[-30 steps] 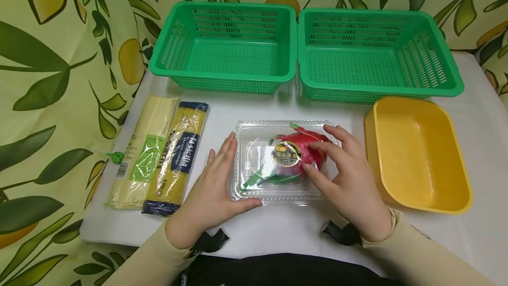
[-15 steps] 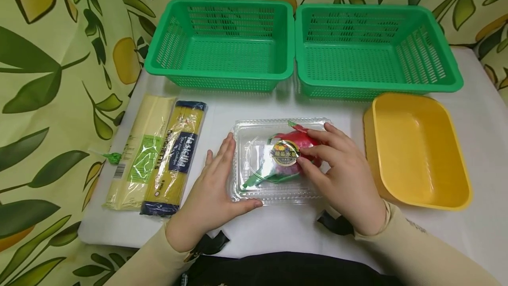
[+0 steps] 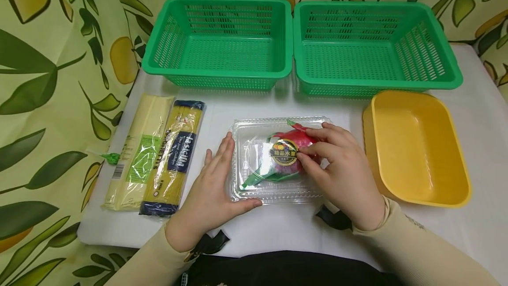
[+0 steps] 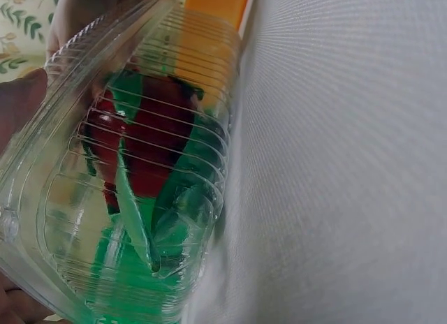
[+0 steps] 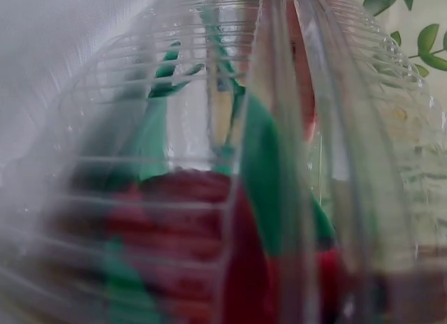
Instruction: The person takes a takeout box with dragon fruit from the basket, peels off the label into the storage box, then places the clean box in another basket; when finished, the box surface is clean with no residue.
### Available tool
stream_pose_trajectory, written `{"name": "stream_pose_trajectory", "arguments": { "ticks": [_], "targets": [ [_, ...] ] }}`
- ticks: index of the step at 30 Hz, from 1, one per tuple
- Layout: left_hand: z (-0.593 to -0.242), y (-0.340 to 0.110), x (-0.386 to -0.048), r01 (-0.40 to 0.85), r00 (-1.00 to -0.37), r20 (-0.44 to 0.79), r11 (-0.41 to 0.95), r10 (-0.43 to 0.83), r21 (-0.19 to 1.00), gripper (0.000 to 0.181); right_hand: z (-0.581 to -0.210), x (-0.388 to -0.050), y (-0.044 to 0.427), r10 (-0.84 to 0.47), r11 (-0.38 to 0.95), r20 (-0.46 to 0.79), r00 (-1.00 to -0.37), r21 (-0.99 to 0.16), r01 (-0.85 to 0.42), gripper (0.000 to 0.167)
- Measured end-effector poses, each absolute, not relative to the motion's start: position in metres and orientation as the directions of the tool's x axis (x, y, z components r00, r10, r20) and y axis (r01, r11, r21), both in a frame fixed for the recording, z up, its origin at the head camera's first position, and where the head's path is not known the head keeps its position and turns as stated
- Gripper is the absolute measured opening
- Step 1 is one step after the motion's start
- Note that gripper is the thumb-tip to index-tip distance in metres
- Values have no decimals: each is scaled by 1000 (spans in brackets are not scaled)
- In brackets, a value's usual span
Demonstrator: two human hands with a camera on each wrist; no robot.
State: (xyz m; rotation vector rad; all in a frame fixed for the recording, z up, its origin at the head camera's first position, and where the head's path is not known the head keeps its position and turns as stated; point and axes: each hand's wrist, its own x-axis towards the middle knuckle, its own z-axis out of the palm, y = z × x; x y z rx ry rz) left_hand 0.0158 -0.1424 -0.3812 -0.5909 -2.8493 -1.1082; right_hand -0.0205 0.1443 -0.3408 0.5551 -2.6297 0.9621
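A clear plastic clamshell box lies closed on the table in the head view, with a red and green dragon fruit inside. A round black and gold label sits on the lid. My left hand rests along the box's left side, fingers straight, thumb at the front edge. My right hand is over the right part of the lid. Its thumb and forefinger tips come together at the label's right edge; whether they pinch it cannot be made out. In the right wrist view the box is blurred.
Two green baskets stand side by side at the back. A yellow bin is to the right. On the left lie a pale pasta packet and a spaghetti packet, beside a small green tied end.
My right hand has slid left across the lid, bringing its thumb and forefinger from the fruit's right part to the label's edge. My left hand has stayed at the box's side.
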Motion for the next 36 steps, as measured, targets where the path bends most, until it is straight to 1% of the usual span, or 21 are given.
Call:
{"name": "stream_pose_trajectory", "arguments": {
  "ticks": [5, 12, 21, 24, 31, 36],
  "targets": [
    [-381, -142, 16, 353, -929, 154, 681, 336, 642, 144, -343, -21, 143, -256, 703, 403, -879, -547, -455, 10],
    [-382, -142, 16, 356, -928, 158, 679, 337, 642, 145, -347, -22, 142, -281, 694, 467, -838, -504, -514, 7],
    [-383, -142, 16, 370, -923, 169, 676, 345, 638, 146, -350, -24, 143, -304, 672, 498, -812, -492, -554, 3],
    [-383, -142, 16, 367, -924, 165, 676, 346, 639, 146, -350, -25, 143, -324, 667, 485, -812, -492, -560, 4],
    [-383, -142, 16, 380, -920, 178, 675, 350, 633, 146, -347, -24, 143, -350, 707, 383, -855, -491, -509, 9],
    [-382, -142, 16, 379, -920, 181, 673, 348, 634, 145, -346, -22, 143, -354, 717, 354, -866, -492, -494, 9]
  ]
}}
